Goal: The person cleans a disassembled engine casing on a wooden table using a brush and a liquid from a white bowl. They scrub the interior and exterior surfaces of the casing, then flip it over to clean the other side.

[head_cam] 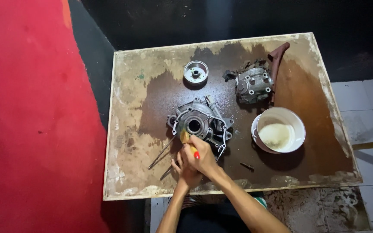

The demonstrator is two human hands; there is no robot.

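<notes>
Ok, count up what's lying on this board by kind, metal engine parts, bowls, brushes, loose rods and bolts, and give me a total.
Metal engine parts: 3, engine case, round hub, cylinder head
Bowls: 1, white bowl
Brushes: 1, brush in the right hand
Rods and bolts: 3
Total: 8

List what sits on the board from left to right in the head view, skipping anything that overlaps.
Thin metal rods → round metal hub → engine case, with the right hand holding a brush against it → second engine part → white bowl.

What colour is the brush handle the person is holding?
Yellow with a red end, on the brush in the right hand; head view.
</notes>
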